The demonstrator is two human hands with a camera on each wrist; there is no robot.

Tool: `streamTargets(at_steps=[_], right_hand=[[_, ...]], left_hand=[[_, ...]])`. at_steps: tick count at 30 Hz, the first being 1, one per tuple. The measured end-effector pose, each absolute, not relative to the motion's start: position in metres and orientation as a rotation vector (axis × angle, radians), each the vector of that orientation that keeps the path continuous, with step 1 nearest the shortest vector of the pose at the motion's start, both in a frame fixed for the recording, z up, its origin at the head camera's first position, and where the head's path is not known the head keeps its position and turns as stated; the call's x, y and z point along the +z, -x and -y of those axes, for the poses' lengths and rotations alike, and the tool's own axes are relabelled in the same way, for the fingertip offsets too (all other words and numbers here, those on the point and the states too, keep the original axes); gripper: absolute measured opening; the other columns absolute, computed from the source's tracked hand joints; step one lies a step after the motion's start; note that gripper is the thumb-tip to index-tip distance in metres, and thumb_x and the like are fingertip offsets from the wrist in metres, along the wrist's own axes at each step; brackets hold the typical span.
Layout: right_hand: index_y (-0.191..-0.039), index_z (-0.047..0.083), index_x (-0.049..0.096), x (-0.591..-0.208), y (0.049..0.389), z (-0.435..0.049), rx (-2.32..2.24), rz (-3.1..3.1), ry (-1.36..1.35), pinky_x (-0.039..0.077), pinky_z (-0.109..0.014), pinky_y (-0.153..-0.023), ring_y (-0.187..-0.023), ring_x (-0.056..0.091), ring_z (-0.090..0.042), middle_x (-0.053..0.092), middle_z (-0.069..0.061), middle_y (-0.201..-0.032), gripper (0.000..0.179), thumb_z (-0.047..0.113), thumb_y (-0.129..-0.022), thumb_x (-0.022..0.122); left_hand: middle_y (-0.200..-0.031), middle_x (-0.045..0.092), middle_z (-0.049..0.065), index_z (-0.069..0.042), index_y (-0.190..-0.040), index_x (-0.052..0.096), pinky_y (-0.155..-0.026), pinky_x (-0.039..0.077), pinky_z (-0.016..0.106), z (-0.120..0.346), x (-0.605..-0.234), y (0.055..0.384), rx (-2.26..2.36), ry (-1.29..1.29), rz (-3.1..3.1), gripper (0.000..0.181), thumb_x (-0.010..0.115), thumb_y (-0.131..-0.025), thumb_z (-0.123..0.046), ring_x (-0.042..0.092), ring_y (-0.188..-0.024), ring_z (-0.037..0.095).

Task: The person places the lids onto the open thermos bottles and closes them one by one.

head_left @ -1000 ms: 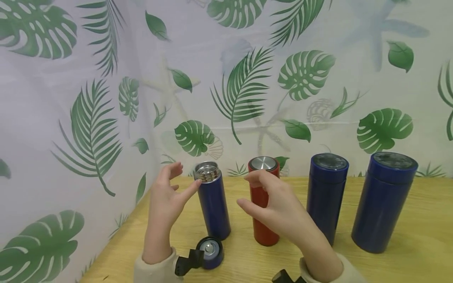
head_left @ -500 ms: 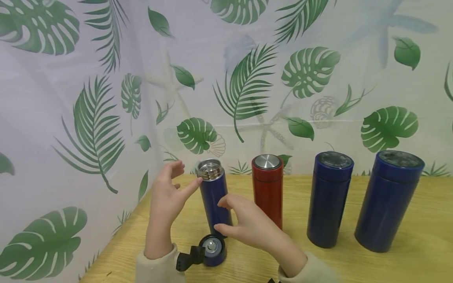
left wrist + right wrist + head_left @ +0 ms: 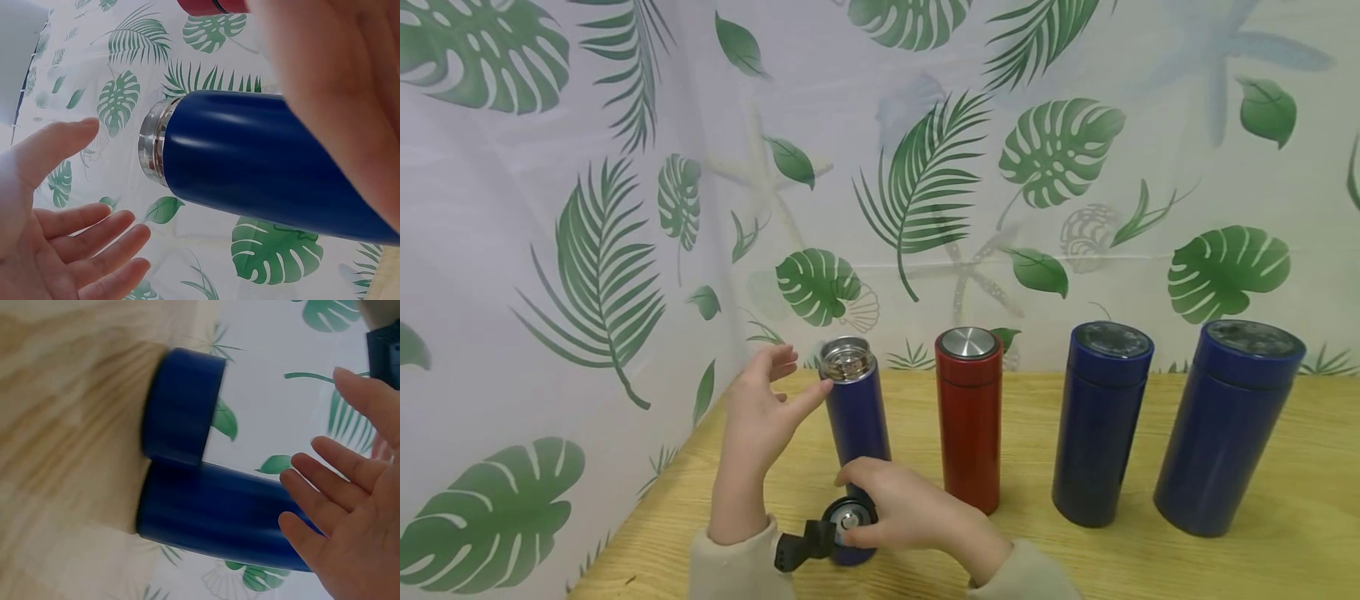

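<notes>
An uncapped blue thermos (image 3: 859, 421) stands upright, its steel neck showing, also plain in the left wrist view (image 3: 244, 153). My left hand (image 3: 758, 429) is held beside that neck, thumb and fingers spread and gripping nothing. In the left wrist view a gap separates the fingers from the steel rim. In front of the thermos, the blue lid (image 3: 853, 557) lies with its inner side up. Over the lid hovers my right hand (image 3: 917, 508), fingers apart. The right wrist view shows these fingers extended, away from the lid (image 3: 184, 406).
To the right of the uncapped thermos stands a red thermos (image 3: 970, 433) with a silver top. Farther right are two capped blue thermoses, one narrower (image 3: 1101, 442) and one wider (image 3: 1225, 442). A leaf-patterned sheet (image 3: 925, 208) hangs behind the wooden table (image 3: 1037, 558).
My right hand has moved left and down, from in front of the red thermos to above the lid. My left hand has stayed beside the thermos neck.
</notes>
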State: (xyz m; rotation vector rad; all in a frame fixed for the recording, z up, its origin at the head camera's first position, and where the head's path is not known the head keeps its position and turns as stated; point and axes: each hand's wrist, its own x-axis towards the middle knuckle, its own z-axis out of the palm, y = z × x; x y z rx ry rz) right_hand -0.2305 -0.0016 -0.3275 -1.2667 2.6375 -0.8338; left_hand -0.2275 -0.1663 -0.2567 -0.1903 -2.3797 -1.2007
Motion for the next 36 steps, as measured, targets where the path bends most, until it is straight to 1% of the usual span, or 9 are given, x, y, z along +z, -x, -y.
streamTargets(at_steps=[8, 17, 20, 23, 24, 27, 29, 31, 36], right_hand=[[-0.116, 0.007, 0.053, -0.340, 0.238, 0.012, -0.783, -2.593, 1.296, 0.040, -0.027, -0.085, -0.105, 0.048, -0.010, 0.052, 0.003, -0.114, 0.051, 0.032, -0.075, 0.070], [-0.113, 0.007, 0.055, -0.350, 0.244, 0.024, -0.665, -2.515, 1.337, 0.042, -0.022, -0.079, -0.094, 0.051, -0.007, 0.055, 0.004, -0.104, 0.048, 0.025, -0.073, 0.073], [-0.115, 0.008, 0.054, -0.353, 0.243, 0.025, -0.569, -2.510, 1.317, 0.041, -0.024, -0.083, -0.099, 0.050, -0.010, 0.053, 0.001, -0.112, 0.050, 0.024, -0.072, 0.073], [-0.120, 0.011, 0.052, -0.356, 0.242, 0.026, -0.440, -2.540, 1.287, 0.038, -0.029, -0.089, -0.110, 0.046, -0.015, 0.047, -0.003, -0.124, 0.055, 0.026, -0.072, 0.074], [-0.121, 0.012, 0.052, -0.356, 0.241, 0.026, -0.406, -2.551, 1.276, 0.037, -0.031, -0.091, -0.112, 0.045, -0.016, 0.046, -0.002, -0.125, 0.056, 0.026, -0.071, 0.074], [-0.119, 0.014, 0.052, -0.356, 0.241, 0.026, -0.348, -2.597, 1.261, 0.038, -0.031, -0.089, -0.106, 0.047, -0.013, 0.049, 0.003, -0.117, 0.058, 0.025, -0.068, 0.076], [-0.118, 0.014, 0.052, -0.356, 0.240, 0.026, -0.328, -2.618, 1.267, 0.039, -0.029, -0.086, -0.099, 0.049, -0.011, 0.049, 0.005, -0.109, 0.059, 0.026, -0.066, 0.078], [-0.117, 0.014, 0.053, -0.356, 0.240, 0.025, -0.301, -2.635, 1.270, 0.040, -0.026, -0.083, -0.094, 0.049, -0.010, 0.048, 0.005, -0.104, 0.061, 0.027, -0.064, 0.079], [-0.115, 0.017, 0.053, -0.355, 0.239, 0.019, -0.269, -2.625, 1.177, 0.042, -0.025, -0.075, -0.086, 0.047, -0.010, 0.047, 0.004, -0.096, 0.061, 0.029, -0.062, 0.081]], left_hand=[[-0.119, 0.050, 0.014, 0.000, -0.123, 0.044, -0.084, 0.042, 0.043, 0.168, -0.256, 0.228, -1.216, 0.201, 2.399, 0.060, 0.071, -0.075, -0.024, 0.048, -0.109, 0.025], [-0.123, 0.048, 0.014, 0.001, -0.126, 0.041, -0.086, 0.040, 0.044, 0.167, -0.258, 0.230, -1.242, 0.215, 2.455, 0.063, 0.071, -0.075, -0.023, 0.045, -0.112, 0.027], [-0.125, 0.046, 0.015, 0.001, -0.127, 0.040, -0.087, 0.039, 0.044, 0.166, -0.259, 0.231, -1.249, 0.212, 2.473, 0.064, 0.071, -0.075, -0.023, 0.044, -0.114, 0.027], [-0.126, 0.044, 0.016, 0.002, -0.127, 0.039, -0.088, 0.038, 0.045, 0.163, -0.260, 0.232, -1.242, 0.212, 2.494, 0.065, 0.071, -0.075, -0.022, 0.042, -0.115, 0.029], [-0.127, 0.044, 0.017, 0.002, -0.127, 0.039, -0.088, 0.038, 0.045, 0.162, -0.260, 0.233, -1.239, 0.211, 2.503, 0.066, 0.071, -0.075, -0.022, 0.042, -0.115, 0.029], [-0.128, 0.043, 0.017, 0.002, -0.128, 0.038, -0.088, 0.039, 0.046, 0.160, -0.262, 0.234, -1.222, 0.206, 2.524, 0.068, 0.072, -0.074, -0.024, 0.042, -0.116, 0.030], [-0.128, 0.043, 0.017, 0.001, -0.128, 0.038, -0.087, 0.039, 0.046, 0.158, -0.263, 0.235, -1.217, 0.199, 2.531, 0.069, 0.072, -0.074, -0.025, 0.042, -0.115, 0.030], [-0.128, 0.043, 0.017, 0.001, -0.129, 0.038, -0.088, 0.038, 0.047, 0.157, -0.265, 0.236, -1.213, 0.192, 2.539, 0.070, 0.072, -0.074, -0.026, 0.042, -0.115, 0.030], [-0.128, 0.042, 0.017, 0.000, -0.131, 0.035, -0.089, 0.036, 0.048, 0.155, -0.269, 0.241, -1.223, 0.188, 2.557, 0.074, 0.072, -0.073, -0.029, 0.041, -0.116, 0.030]])
